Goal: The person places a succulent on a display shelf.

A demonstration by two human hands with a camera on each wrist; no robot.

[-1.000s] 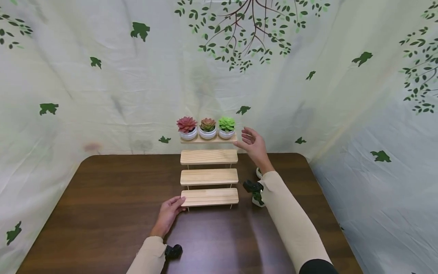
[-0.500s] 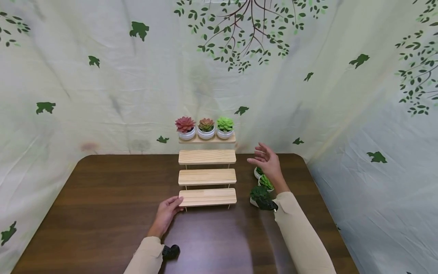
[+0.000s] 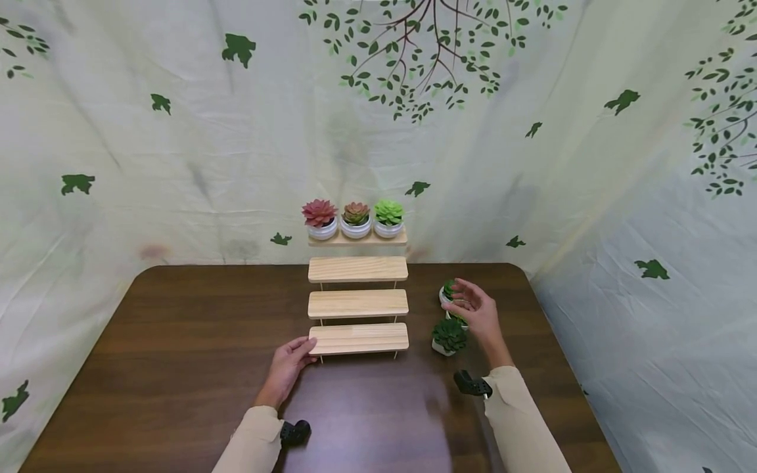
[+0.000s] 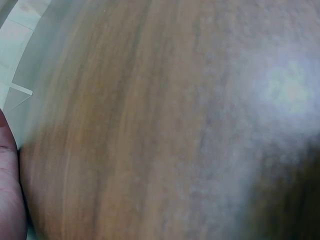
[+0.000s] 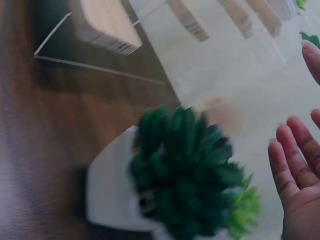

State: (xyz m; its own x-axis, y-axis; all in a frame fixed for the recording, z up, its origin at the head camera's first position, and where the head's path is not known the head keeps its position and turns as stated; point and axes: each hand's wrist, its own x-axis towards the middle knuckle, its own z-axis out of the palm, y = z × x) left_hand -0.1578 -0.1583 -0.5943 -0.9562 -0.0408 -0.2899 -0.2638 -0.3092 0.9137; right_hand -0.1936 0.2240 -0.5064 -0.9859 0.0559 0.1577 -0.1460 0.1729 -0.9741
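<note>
My left hand (image 3: 286, 369) grips the left end of the lowest tier of a wooden tiered display stand (image 3: 358, 339), thumb on top. On its top tier stand three potted succulents: a red one (image 3: 319, 213), a reddish-green one (image 3: 356, 213) and a bright green one (image 3: 388, 213). My right hand (image 3: 481, 320) hovers over the potted succulents right of the stand, fingers apart and holding nothing. A dark green succulent (image 3: 449, 336) in a white pot (image 5: 110, 180) is nearest. Behind it, a light green succulent (image 5: 245, 207) is mostly hidden; another green one (image 3: 447, 288) is farther back.
The three lower tiers (image 3: 358, 269) of the stand are bare wood on thin wire legs. A brown table (image 3: 195, 341) lies beneath everything. A white leaf-patterned cloth (image 3: 254, 144) hangs behind it and at the right.
My right hand has moved from beside the top tier, right and towards me, to the succulents on the table. My left hand stays at the lowest tier.
</note>
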